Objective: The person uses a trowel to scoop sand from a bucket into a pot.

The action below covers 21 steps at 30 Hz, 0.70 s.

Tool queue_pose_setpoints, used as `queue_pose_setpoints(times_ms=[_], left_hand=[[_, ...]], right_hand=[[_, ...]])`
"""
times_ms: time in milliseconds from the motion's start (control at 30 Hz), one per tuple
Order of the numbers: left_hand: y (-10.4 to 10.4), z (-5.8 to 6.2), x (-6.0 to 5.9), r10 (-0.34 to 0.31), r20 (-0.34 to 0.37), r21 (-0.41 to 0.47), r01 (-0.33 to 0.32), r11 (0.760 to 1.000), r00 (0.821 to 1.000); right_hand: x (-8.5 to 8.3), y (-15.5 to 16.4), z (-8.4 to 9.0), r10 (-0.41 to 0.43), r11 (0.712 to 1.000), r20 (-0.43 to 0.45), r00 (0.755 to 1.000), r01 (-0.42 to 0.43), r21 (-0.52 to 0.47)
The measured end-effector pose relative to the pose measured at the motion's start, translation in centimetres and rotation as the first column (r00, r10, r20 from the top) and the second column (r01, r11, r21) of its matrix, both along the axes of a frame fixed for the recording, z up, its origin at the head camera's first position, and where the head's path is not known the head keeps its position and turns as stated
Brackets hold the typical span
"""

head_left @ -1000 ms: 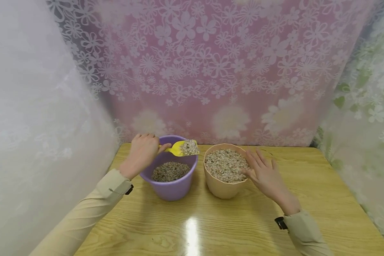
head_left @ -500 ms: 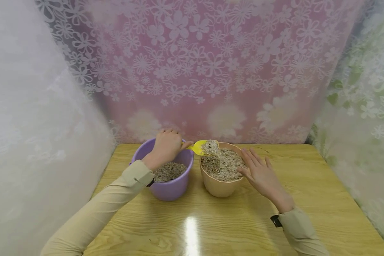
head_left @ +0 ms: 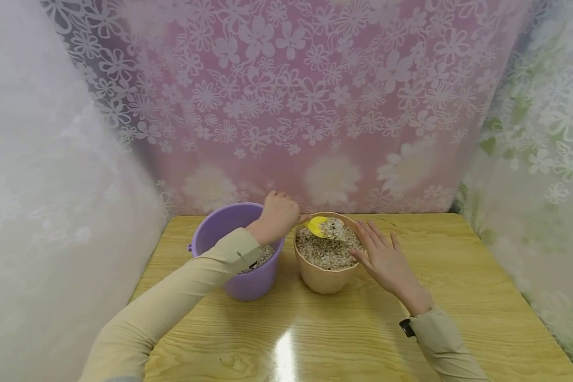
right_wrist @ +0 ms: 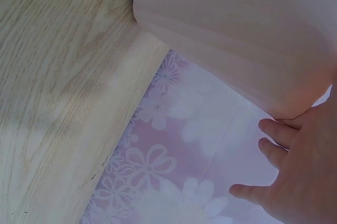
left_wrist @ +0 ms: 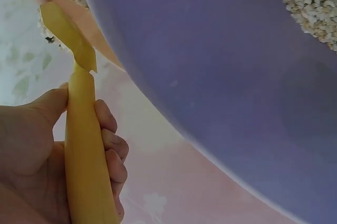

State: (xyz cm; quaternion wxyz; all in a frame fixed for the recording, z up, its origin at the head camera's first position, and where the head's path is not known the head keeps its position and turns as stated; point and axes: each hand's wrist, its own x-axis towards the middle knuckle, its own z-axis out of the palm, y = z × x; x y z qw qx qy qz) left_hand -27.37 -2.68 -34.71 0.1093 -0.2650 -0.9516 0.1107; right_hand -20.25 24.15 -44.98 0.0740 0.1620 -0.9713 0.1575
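Note:
My left hand (head_left: 279,215) grips the handle of a yellow scoop (left_wrist: 84,145), fingers and thumb wrapped round it. The scoop's blade (head_left: 317,226) is over the beige pot, bearing pale gravel-like grains (head_left: 333,228). That beige pot (head_left: 326,281) is filled close to its rim with the same kind of grains. My right hand (head_left: 384,260) rests at the pot's right rim with its fingers extended; in the right wrist view they lie by the pot's wall (right_wrist: 237,29). A purple bucket (head_left: 250,286) stands left of the pot, holding a lower heap of grains (left_wrist: 313,2), partly hidden by my left forearm.
Both containers stand near the back of a wooden table (head_left: 363,329). Behind it hangs a pink flowered curtain (head_left: 277,106). Pale sheets close in the left side (head_left: 67,185) and right side (head_left: 530,185).
My left hand has carried the loaded scoop rightward from above the purple bucket to over the beige pot, its blade now lower above the grains. My right hand stays at the pot's rim.

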Motion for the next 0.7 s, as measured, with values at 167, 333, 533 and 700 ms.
queue_pose_setpoints(times_ms=[167,333,533,700], left_hand=[[1.8,-0.2,-0.9,0.052,0.082,-0.061,-0.047,0.997,0.995],[3.1,-0.4,-1.2,0.043,0.072,-0.158,-0.031,0.987,0.996],[3.8,-0.2,-1.5,0.016,0.018,-0.204,-0.012,0.979,1.0],[3.7,-0.1,-1.9,0.042,0.033,-0.232,-0.033,0.972,0.999]], right_hand=[[0.1,0.0,-0.1,-0.003,1.0,-0.013,1.0,0.003,0.005],[-0.1,0.0,-0.3,-0.003,1.0,-0.028,1.0,0.003,-0.016],[0.0,0.0,-0.4,-0.004,1.0,-0.026,1.0,0.003,-0.028],[0.1,0.0,-0.3,0.0,1.0,-0.014,1.0,-0.001,-0.028]])
